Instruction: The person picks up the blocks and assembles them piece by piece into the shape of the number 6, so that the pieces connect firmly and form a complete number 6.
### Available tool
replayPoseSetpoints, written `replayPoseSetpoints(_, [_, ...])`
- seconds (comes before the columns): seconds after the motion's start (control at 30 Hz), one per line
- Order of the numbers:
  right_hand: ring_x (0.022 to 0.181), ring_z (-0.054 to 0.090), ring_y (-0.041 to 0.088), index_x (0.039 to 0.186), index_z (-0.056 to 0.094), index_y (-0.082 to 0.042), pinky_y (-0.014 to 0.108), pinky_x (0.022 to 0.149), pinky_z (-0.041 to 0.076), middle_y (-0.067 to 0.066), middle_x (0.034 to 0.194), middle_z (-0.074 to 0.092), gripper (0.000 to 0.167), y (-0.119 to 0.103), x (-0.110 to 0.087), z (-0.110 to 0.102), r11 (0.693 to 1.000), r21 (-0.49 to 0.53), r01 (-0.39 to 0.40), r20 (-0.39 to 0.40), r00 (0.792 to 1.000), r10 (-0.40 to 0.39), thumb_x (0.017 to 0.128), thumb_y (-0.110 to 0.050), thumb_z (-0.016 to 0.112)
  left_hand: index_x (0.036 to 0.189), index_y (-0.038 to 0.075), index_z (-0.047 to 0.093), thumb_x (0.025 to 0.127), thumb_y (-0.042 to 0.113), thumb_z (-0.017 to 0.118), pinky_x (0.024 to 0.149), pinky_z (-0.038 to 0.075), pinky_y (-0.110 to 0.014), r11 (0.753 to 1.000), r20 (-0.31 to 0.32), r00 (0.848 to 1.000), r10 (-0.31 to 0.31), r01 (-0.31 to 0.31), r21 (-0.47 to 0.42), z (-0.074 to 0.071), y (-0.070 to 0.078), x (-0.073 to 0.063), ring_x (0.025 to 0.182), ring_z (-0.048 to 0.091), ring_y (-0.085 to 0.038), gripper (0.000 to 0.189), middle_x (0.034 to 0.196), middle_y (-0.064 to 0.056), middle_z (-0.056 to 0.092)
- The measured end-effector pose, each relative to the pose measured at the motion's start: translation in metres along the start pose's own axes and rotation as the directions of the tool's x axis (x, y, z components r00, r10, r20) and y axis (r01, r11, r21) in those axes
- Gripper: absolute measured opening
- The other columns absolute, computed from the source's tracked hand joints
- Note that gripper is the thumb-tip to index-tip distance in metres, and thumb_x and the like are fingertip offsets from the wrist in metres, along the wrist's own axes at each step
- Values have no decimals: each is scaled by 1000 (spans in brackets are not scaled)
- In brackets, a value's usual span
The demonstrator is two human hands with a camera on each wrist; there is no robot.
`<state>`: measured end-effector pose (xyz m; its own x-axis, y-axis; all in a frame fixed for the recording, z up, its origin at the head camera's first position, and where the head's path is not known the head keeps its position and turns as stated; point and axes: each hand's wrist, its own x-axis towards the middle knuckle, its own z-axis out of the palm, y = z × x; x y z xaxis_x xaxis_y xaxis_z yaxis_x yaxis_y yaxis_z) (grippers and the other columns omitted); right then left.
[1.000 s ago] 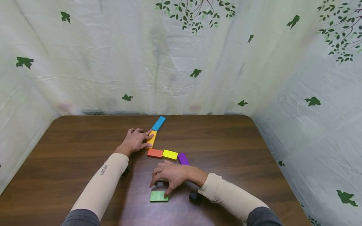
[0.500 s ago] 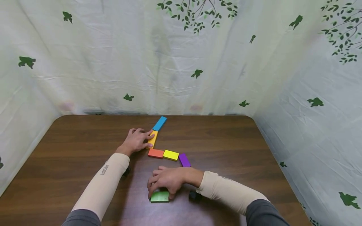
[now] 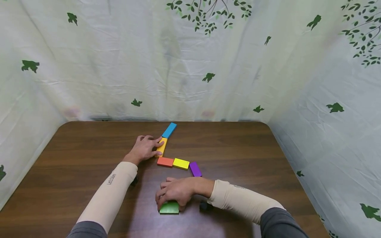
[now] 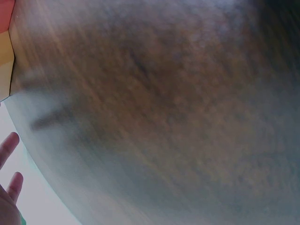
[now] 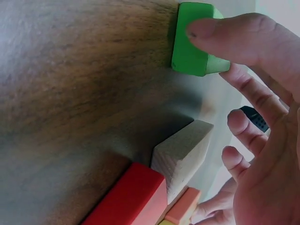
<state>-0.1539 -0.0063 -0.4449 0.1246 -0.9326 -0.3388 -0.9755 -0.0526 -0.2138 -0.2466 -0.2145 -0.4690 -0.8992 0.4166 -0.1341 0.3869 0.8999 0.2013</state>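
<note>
My left hand (image 3: pixel 144 148) rests on an orange-yellow block (image 3: pixel 161 149), thumb over its near end and fingertips over its far part. A blue block (image 3: pixel 169 130) lies end to end beyond it. Nearer me, a red block (image 3: pixel 165 161), a yellow block (image 3: pixel 181 164) and a purple block (image 3: pixel 195 169) continue the bent row. My right hand (image 3: pixel 177 191) pinches a green block (image 5: pixel 192 42) between thumb and fingers, low over the table. In the right wrist view, a bare-wood block (image 5: pixel 183 150) and another red block (image 5: pixel 131 197) lie close by; my hand hides that spot in the head view.
The brown wooden table (image 3: pixel 253 148) extends to both sides of the row. Behind it hangs a pale curtain (image 3: pixel 110 82) with green leaf and bird prints. A dark wrist device (image 3: pixel 206 205) sits under my right forearm.
My right hand has lowered toward me, and its fingers have closed around the green block's ends. The left hand stays in place on the orange-yellow block.
</note>
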Motion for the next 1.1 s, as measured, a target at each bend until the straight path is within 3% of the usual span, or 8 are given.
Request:
replayPoseSetpoints(0.17, [108, 39, 6, 131, 57, -31, 18, 89, 25, -12, 130, 49, 61, 1, 0, -5, 1000, 8, -14, -21, 1000, 14, 75, -33, 81, 140, 18, 50, 87, 44, 66, 104, 18, -62, 1000, -3, 1000, 5, -5, -6, 0, -1, 0, 131, 36, -42, 60, 150, -6, 40])
replayPoseSetpoints(0.37, [107, 40, 6, 130, 59, -29, 17, 88, 28, -11, 130, 50, 64, 13, 0, -14, 992, 91, -86, -85, 992, 93, 72, -33, 84, 140, 18, 51, 88, 43, 65, 104, 19, -63, 1000, -6, 1000, 13, -13, -3, 1, -2, -2, 131, 36, -42, 59, 150, -6, 40])
replayPoseSetpoints(0.53, [107, 40, 7, 129, 61, -25, 15, 92, 30, -9, 129, 51, 64, 30, 3, -20, 982, 141, -123, -149, 978, 144, 70, -28, 86, 139, 16, 52, 88, 41, 66, 103, 19, -63, 1000, -18, 999, 31, -31, 3, 0, -2, -3, 130, 37, -43, 59, 150, -6, 41])
replayPoseSetpoints(0.7, [113, 41, 8, 128, 61, -25, 22, 103, 27, -9, 127, 52, 62, 42, 10, -21, 979, 114, -168, -200, 962, 188, 70, -30, 85, 138, 15, 53, 88, 40, 67, 102, 20, -63, 999, -39, 998, 46, -46, -1, 0, -3, -4, 129, 38, -43, 58, 149, -7, 42])
replayPoseSetpoints(1.1, [119, 44, 11, 129, 62, -20, 27, 103, 31, -2, 127, 53, 59, 55, 20, -17, 959, 173, -223, -238, 935, 261, 74, -32, 82, 138, 15, 53, 89, 38, 67, 101, 20, -62, 998, -40, 998, 55, -54, 9, 0, -4, -4, 128, 39, -42, 56, 148, -7, 43])
